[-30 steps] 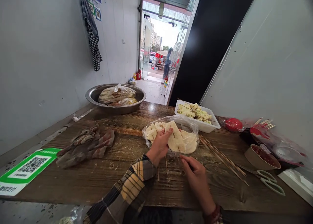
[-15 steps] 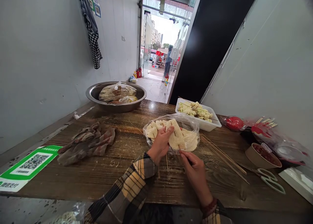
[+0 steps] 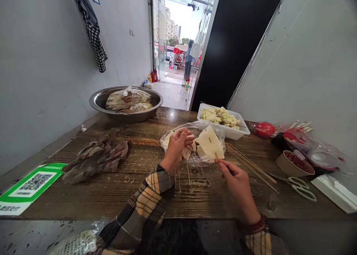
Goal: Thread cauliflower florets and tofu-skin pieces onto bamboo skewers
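My right hand (image 3: pixel 234 175) is closed on the lower end of a bamboo skewer, which is threaded through a pale, flat, tofu-like sheet (image 3: pixel 210 141). The sheet is held up over a clear plastic bag (image 3: pixel 220 130). My left hand (image 3: pixel 178 145) is just left of the sheet, its fingers loosely bent and apart, with nothing visibly held. Below and behind it, more pale skewered pieces (image 3: pixel 186 153) lie on the bag, partly hidden by my fingers. Their thin sticks (image 3: pixel 188 175) point toward me over the wooden table (image 3: pixel 145 195).
Skewered cauliflower fills a white tray (image 3: pixel 237 133) behind the bag. Loose skewers (image 3: pixel 251 165), scissors (image 3: pixel 299 186) and a paper bowl (image 3: pixel 290 167) are on the right. A steel basin (image 3: pixel 96 103) holds bagged skewers at back left, near a crumpled cloth (image 3: pixel 97 158) and QR card (image 3: pixel 33 188).
The skewered sheet has left my left hand and moved right and slightly up in my right hand. My left hand has loosened and shifted up. The view has tilted a little.
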The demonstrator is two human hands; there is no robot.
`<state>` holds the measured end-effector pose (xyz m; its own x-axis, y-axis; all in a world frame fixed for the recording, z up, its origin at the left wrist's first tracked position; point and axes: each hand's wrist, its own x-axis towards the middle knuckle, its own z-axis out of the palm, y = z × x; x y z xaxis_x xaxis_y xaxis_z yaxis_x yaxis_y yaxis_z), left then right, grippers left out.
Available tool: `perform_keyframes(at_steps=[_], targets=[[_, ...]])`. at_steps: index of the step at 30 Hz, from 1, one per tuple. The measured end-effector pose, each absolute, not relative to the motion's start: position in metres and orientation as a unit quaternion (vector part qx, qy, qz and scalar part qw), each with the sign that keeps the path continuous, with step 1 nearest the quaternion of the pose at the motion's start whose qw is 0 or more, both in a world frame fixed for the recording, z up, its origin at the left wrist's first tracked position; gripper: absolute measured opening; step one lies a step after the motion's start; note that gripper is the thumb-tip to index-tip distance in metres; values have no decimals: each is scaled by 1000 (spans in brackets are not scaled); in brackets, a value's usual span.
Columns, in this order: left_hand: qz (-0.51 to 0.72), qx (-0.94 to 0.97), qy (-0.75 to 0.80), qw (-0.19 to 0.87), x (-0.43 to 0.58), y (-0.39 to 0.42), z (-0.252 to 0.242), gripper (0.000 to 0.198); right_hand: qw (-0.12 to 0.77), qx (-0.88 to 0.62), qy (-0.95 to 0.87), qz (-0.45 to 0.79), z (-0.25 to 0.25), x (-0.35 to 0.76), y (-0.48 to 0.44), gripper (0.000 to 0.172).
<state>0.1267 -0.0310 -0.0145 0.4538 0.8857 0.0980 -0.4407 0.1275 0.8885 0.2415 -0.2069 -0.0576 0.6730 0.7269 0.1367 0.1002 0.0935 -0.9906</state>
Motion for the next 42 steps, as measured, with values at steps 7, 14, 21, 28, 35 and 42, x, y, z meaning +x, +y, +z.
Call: perform_keyframes(at_steps=[7,14,21,28,35,42], targets=[[566,424,264,656,112,-13,-5,27,697,-579,-260,332,-62,247,-199,37],[593,406,282,636,109,-9,-3,23,682,-540,-253,423,-51,228,-134,52],[584,416,289,634,109,-9,-5,24,638,-538,-323,446,-56,230,-100,45],[577,427,286,634,111,-12,-5,25,601,-581,-357,417,-60,233,-115,51],[568,460,292,617,114,-14,-6,26,543,-636,-449,315,-61,231,-106,50],[444,629,249,587,124,-15,-19,30,515,-625,-513,284,-53,227,-96,29]])
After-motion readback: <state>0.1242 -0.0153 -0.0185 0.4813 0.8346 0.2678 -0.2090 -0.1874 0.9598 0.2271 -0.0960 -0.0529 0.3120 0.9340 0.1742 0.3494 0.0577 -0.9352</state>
